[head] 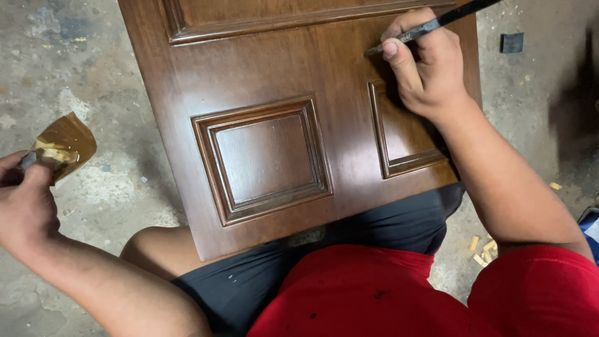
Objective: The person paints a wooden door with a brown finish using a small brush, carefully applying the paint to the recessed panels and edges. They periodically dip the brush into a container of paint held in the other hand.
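Rough grey concrete floor (75, 187), stained and dusty, lies under everything, and the stained wooden door panel (281, 81) rests tilted across your lap above it.

Panel: dark brown, glossy, with a raised square moulding (262, 161) at its middle and a second moulding (405, 131) toward its right edge.

Right hand (427, 68): clenched around a thin dark tool (437, 24), apparently a fine brush or pick, its tip touching the panel just above the right-hand moulding. I cannot tell what the tip bears.

Left hand (25, 200): off the panel's left edge, pinching a small flat scrap smeared with brown and yellowish matter (62, 145), held clear of the wood.

Judgement on the step: you appear to be touching up the finish. Keep the heel of your right hand braced on the panel, work with the tip only, and follow the grain. Keep the smeared scrap away from the glossy face.

Beyond the panel's right side lie pale wood chips (483, 248) and a small dark block (511, 42) on the floor.
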